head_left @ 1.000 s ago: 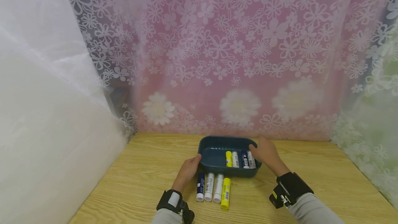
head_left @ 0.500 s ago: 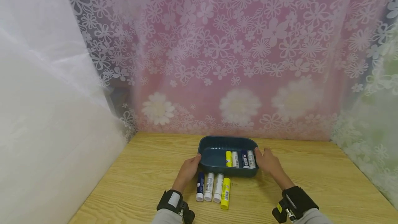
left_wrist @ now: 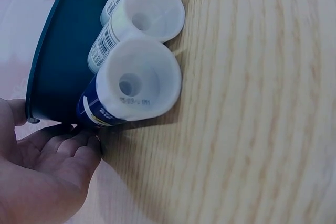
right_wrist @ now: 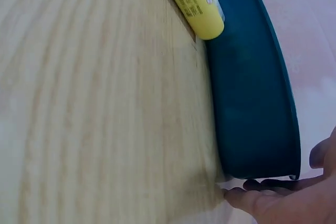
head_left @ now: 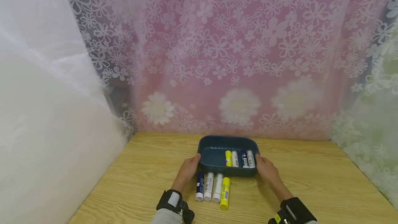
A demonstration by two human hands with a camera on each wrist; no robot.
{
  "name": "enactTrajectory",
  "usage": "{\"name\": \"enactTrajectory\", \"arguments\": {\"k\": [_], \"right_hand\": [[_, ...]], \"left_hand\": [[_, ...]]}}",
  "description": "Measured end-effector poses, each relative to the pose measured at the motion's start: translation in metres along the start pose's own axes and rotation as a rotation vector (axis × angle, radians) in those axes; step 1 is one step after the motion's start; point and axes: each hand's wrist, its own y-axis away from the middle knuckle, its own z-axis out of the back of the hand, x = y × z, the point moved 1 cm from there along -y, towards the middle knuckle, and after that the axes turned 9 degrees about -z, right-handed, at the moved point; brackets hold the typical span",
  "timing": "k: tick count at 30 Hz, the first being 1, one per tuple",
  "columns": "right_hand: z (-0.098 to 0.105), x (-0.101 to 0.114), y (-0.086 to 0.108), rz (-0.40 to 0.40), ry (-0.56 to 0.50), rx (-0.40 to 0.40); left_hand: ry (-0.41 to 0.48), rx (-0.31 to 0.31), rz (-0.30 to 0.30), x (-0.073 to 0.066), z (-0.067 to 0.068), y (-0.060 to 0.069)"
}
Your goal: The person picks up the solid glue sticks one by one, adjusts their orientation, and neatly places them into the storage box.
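A dark teal plastic basket (head_left: pixel 228 171) sits on the table, my hands at its two ends. My left hand (head_left: pixel 186 169) holds the left end, thumb on the rim and fingers along the outside wall. At the opposite end my right hand (head_left: pixel 269 171) grips likewise, its thumb at the rim. Inside, on the right, lie a yellow glue stick (head_left: pixel 228 158), a white one, a navy one (head_left: pixel 244 159) and another white one. In front lie a navy glue stick (head_left: pixel 200 186), two white glue sticks (head_left: pixel 208 186) and a yellow glue stick (head_left: pixel 225 193), side by side.
The wood-grain table (head_left: pixel 140 182) extends to both sides. A pink flowered curtain (head_left: pixel 199 106) hangs just behind the basket. White sheeting (head_left: pixel 56 113) borders the left, and a pale green flowered sheet (head_left: pixel 370 141) the right.
My right hand has moved from the far right corner of the basket, over the glue sticks, down to its right end and taken hold there. The left hand stays put.
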Motion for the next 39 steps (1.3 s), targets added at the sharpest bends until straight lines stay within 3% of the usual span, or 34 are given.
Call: {"name": "enactTrajectory", "arguments": {"k": [10,20,28,39], "right_hand": [[-0.007,-0.002,0.002,-0.030,-0.070,-0.017],[-0.006,-0.008,-0.001,0.009,-0.050,-0.041],[-0.006,-0.010,0.000,-0.025,-0.107,-0.029],[-0.007,-0.008,0.002,-0.039,-0.107,-0.007]], "left_hand": [[0.008,-0.001,0.003,-0.002,0.001,-0.001],[0.011,0.001,0.009,-0.002,-0.001,-0.001],[0.016,0.000,0.021,0.000,-0.003,-0.001],[0.014,-0.006,0.037,-0.001,-0.001,0.001]]}}
